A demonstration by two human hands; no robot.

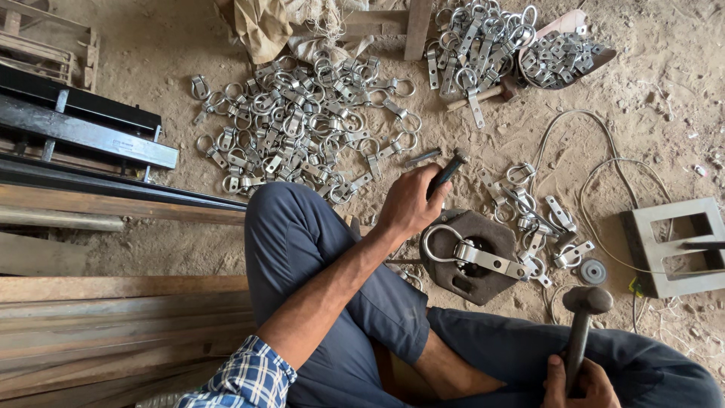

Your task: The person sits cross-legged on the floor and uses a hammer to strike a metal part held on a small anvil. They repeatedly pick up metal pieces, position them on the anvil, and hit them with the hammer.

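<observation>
At the centre of the frame, on a dusty dirt floor, a person sits cross-legged. Their left hand [408,202] is closed around a short dark metal punch [447,172], its long axis tilting toward the upper right. Just to the lower right of that hand, a shiny steel ring-and-strap clamp [472,253] lies on a dark, rough, six-sided iron block [468,283], its strap pointing right. The right hand [578,385], at the bottom edge and farther from the clamp, grips the handle of a round-headed hammer [586,302] held upright. A heap of similar steel ring clamps [302,121] spreads across the upper middle.
</observation>
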